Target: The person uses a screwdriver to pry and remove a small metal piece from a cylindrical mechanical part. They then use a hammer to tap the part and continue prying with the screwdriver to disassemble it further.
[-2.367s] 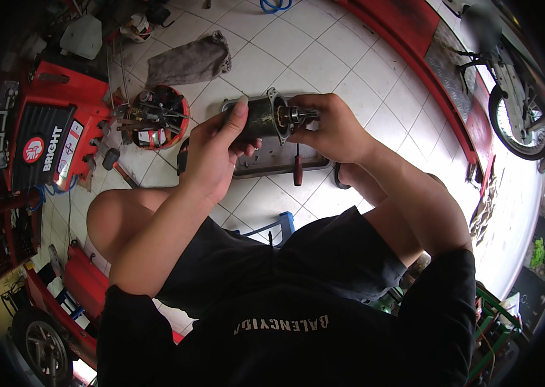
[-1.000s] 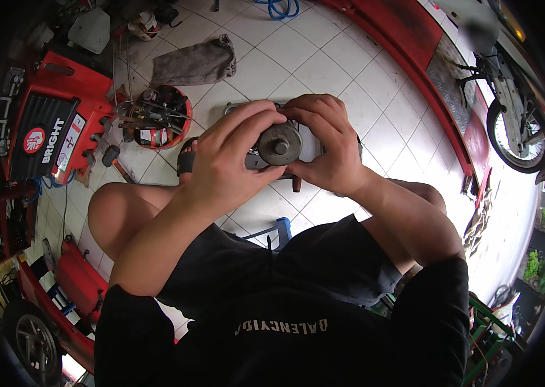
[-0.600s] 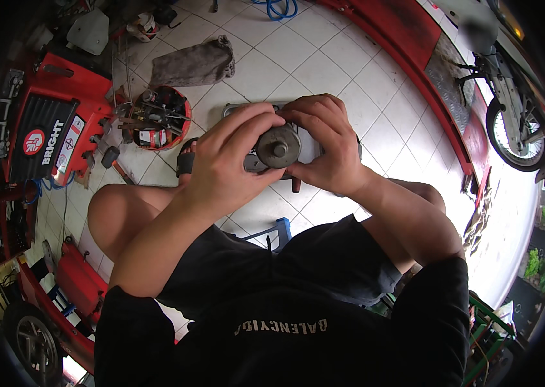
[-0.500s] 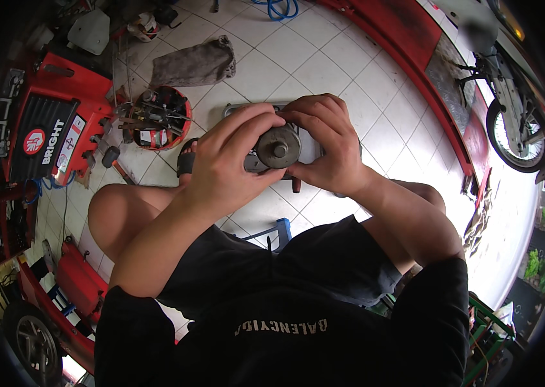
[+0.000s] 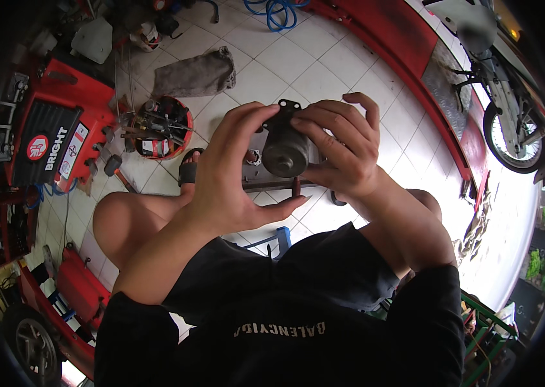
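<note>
A dark metal cylinder [image 5: 285, 151], which looks like a small electric motor with a holed mounting lug at its far end, is up in front of me. My right hand [image 5: 346, 145] grips it from the right, fingers along its top and thumb beneath. On its left side my left hand [image 5: 224, 164] curves open around it. The left fingertips reach the lug end, while the left thumb stands apart below the cylinder. Under the hands, a grey metal tray [image 5: 263, 187] is partly hidden. A dark reddish rod or handle [image 5: 296, 187] shows by the tray's near edge.
To the left, a red round tub [image 5: 185, 138] holds tools, with a hammer [image 5: 114, 166] beside it on the tiles. A grey cloth [image 5: 192, 74] lies beyond. Red equipment [image 5: 59, 122] stands at left, a red lift platform [image 5: 388, 39] and motorcycle [image 5: 511, 116] at right.
The cylinder has tilted, so its side and far lug now show. My left thumb has come off it and spread downward, and my right hand has shifted its grip slightly.
</note>
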{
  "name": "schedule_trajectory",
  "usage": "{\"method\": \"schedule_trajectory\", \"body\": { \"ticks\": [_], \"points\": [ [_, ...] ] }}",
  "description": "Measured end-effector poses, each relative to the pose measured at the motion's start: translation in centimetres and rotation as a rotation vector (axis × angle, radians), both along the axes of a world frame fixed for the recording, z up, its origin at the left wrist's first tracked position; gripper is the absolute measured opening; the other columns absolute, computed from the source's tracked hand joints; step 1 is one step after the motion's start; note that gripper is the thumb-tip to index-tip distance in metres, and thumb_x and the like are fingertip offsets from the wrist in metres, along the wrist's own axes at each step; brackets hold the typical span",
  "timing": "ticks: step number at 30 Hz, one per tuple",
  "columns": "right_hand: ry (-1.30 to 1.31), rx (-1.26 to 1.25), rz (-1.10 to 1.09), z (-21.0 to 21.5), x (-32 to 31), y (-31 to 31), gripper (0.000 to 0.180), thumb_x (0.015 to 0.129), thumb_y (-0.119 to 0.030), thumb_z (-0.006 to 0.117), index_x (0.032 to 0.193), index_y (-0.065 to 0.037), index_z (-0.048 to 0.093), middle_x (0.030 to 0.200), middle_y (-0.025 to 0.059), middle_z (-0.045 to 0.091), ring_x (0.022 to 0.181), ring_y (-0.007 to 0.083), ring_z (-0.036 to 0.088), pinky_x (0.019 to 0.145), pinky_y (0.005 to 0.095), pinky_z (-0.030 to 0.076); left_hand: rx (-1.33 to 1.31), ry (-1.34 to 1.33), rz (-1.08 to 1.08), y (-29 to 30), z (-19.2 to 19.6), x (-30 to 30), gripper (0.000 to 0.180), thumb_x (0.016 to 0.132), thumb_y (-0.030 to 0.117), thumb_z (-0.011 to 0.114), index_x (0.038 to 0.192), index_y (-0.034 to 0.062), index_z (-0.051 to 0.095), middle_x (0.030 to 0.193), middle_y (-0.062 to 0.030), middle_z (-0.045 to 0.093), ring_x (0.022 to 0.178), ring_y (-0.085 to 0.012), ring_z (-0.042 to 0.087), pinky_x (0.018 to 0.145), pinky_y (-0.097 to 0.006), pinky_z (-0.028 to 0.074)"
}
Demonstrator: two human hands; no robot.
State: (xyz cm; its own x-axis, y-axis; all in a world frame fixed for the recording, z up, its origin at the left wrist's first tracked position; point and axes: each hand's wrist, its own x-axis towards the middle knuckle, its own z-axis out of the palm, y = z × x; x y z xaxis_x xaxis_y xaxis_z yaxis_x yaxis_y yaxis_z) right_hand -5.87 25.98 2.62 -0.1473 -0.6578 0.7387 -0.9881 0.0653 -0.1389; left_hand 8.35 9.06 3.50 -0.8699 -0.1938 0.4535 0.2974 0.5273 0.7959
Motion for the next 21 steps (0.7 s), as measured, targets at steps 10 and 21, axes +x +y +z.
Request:
{"method": "schedule_trajectory", "body": {
  "ticks": [10,21],
  "points": [
    [0.494,-0.117,-0.024,0.6,-0.3,0.5,0.031,0.070,-0.021,0.070,0.100,-0.024,0.080,0.108,-0.0102,0.070,0.097,0.0138,0.068,0.090,0.0442,0.050,1.225,-0.499,-0.432,-1.1,-2.8,0.4,0.045,0.097,0.025,0.070,0.128,-0.0064,0.059,0.113,-0.0114,0.069,0.102,-0.0166,0.068,0.085,-0.032,0.058],
    [0.467,-0.015,0.121,0.7,0.0,0.2,0.040,0.088,-0.031,0.070,0.127,-0.026,0.070,0.128,-0.0064,0.069,0.120,0.0200,0.060,0.106,0.0520,0.043,1.013,-0.496,-0.286,-0.8,-1.8,0.6,0.029,0.076,0.006,0.085,0.100,-0.0039,0.073,0.096,-0.0101,0.074,0.087,-0.0145,0.071,0.082,-0.031,0.058]
  ]
}}
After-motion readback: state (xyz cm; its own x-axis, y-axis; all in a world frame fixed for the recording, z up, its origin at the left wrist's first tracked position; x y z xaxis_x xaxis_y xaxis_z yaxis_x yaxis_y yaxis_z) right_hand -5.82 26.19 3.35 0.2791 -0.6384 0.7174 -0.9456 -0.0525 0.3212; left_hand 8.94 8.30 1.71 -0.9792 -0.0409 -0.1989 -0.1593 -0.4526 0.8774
